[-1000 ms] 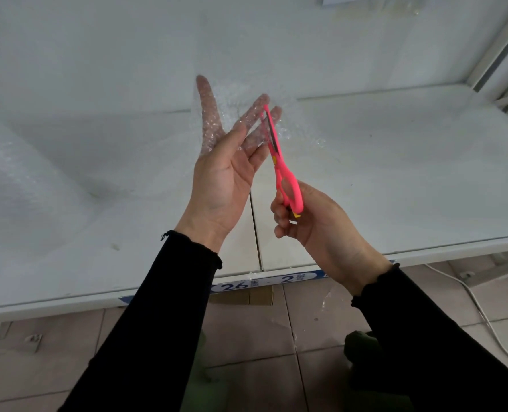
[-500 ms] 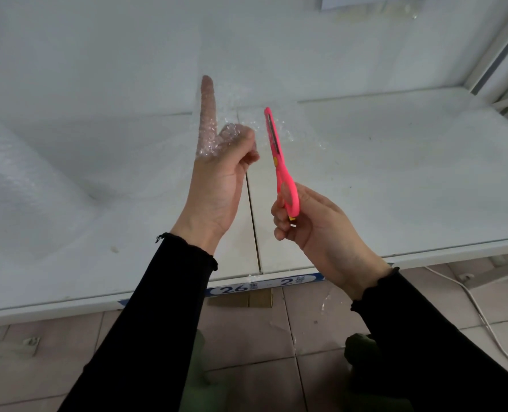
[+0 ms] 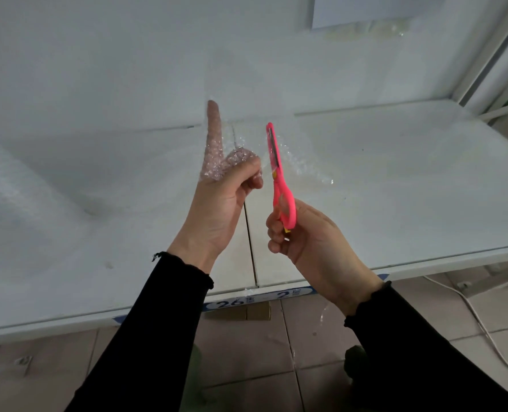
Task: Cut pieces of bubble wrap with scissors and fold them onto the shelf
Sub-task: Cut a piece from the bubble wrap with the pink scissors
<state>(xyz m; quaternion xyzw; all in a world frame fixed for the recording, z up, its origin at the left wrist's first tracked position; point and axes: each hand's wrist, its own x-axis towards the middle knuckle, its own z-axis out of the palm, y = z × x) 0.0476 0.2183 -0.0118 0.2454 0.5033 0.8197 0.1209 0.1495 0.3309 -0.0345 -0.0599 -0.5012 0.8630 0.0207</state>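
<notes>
Above the white shelf [image 3: 395,179], at the centre of the view, the left hand [image 3: 220,203] pinches a sheet of bubble wrap [image 3: 300,165] between thumb and curled fingers, its index finger pointing up toward 12 o'clock behind the film. At 3 o'clock of it, just beside, the right hand [image 3: 303,236] grips the pink scissors [image 3: 278,173], blades nearly together, tips toward 12 o'clock. The risk, I judge, is the blades catching the left fingers, because the clear film hides its own edge; the sheet may also slip and tear crookedly. The wrap looks thin, transparent and glossy, hanging toward 4 o'clock, its outline hard to see.
</notes>
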